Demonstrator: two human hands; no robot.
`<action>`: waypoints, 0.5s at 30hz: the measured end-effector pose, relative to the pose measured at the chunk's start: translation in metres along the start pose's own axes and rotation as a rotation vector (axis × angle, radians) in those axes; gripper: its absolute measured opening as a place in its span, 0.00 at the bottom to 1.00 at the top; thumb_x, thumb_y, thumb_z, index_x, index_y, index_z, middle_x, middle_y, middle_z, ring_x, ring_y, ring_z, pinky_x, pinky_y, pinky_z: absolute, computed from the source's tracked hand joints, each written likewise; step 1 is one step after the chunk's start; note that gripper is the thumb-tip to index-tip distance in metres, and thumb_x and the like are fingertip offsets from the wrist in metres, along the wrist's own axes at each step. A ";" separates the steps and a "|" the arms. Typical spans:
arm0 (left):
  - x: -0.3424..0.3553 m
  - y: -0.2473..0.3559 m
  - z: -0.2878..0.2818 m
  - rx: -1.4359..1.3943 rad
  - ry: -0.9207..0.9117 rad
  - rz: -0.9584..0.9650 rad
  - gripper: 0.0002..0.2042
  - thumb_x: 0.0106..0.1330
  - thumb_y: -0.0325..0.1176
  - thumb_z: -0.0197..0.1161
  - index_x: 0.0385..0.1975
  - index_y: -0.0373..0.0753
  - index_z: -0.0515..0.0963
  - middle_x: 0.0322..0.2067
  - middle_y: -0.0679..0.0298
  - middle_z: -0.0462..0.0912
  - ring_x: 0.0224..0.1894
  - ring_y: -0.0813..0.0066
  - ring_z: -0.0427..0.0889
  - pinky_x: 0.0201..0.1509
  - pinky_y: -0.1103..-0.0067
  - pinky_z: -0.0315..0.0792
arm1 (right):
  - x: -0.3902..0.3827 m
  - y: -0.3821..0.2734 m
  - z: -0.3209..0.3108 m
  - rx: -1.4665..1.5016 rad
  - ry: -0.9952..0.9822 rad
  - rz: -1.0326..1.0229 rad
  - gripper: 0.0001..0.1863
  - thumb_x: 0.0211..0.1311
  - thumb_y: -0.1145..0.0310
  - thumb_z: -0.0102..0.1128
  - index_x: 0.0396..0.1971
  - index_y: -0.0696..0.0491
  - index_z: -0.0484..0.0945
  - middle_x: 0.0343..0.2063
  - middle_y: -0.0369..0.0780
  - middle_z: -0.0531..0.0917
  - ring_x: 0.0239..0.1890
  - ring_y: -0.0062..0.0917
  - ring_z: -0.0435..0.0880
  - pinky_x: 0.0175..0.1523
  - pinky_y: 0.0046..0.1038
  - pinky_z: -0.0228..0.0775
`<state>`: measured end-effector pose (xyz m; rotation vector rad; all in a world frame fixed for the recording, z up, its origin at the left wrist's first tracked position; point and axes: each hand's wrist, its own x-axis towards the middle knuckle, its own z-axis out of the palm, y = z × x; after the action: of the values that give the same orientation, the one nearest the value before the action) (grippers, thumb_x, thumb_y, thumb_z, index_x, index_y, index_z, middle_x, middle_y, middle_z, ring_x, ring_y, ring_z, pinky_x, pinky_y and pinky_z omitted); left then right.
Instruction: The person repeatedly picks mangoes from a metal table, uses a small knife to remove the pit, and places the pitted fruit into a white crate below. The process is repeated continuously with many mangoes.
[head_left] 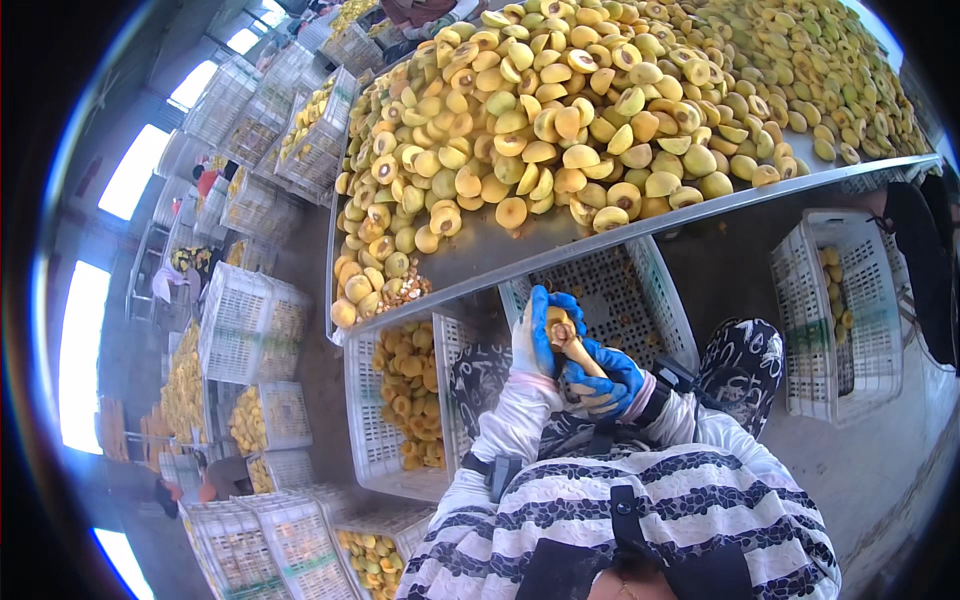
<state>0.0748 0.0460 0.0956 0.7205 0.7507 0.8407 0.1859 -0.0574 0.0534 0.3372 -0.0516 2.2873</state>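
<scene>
In front of my lap my left hand [541, 335], in a blue-coated glove, is closed around a yellow peach half [557, 320]. The cut face is turned up and its brown pit area shows. My right hand [612, 382], gloved the same way, grips a pitting tool by its tan handle [586, 359]. The tool's far end meets the middle of the peach; its tip is too small to make out. Both hands are close together, just short of the metal table [480, 284], which bears a big heap of peach halves [560, 120].
A white crate [660, 300] stands under the table edge beyond my hands. To its left, another crate [365, 420] holds peach halves. A third crate [795, 330] is at the right. Small pit scraps [405, 290] lie at the table's left corner. Stacked crates [250, 320] line the left side.
</scene>
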 end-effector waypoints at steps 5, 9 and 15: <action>0.001 0.015 -0.038 0.045 0.096 -0.060 0.30 0.70 0.62 0.48 0.40 0.36 0.79 0.30 0.60 0.83 0.26 0.71 0.81 0.24 0.80 0.74 | -0.023 -0.025 -0.065 0.223 0.531 -0.477 0.24 0.71 0.44 0.46 0.38 0.52 0.74 0.16 0.33 0.72 0.09 0.16 0.64 0.15 0.19 0.58; -0.008 0.081 -0.103 0.534 0.252 0.237 0.19 0.70 0.45 0.58 0.41 0.31 0.80 0.31 0.60 0.84 0.30 0.73 0.83 0.33 0.80 0.78 | -0.039 -0.026 -0.103 -0.013 0.817 -0.373 0.24 0.66 0.43 0.55 0.36 0.52 0.75 0.16 0.32 0.72 0.13 0.18 0.66 0.16 0.20 0.59; 0.063 0.162 -0.158 1.846 0.653 0.771 0.19 0.60 0.41 0.65 0.50 0.43 0.79 0.54 0.52 0.75 0.55 0.51 0.74 0.57 0.64 0.71 | -0.034 -0.046 -0.098 0.152 0.889 -0.652 0.26 0.65 0.43 0.55 0.42 0.53 0.74 0.21 0.31 0.73 0.15 0.17 0.66 0.18 0.20 0.61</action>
<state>-0.0857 0.2160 0.1221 2.5525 1.9077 0.8891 0.2189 -0.0365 -0.0532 -0.5367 0.5954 1.6129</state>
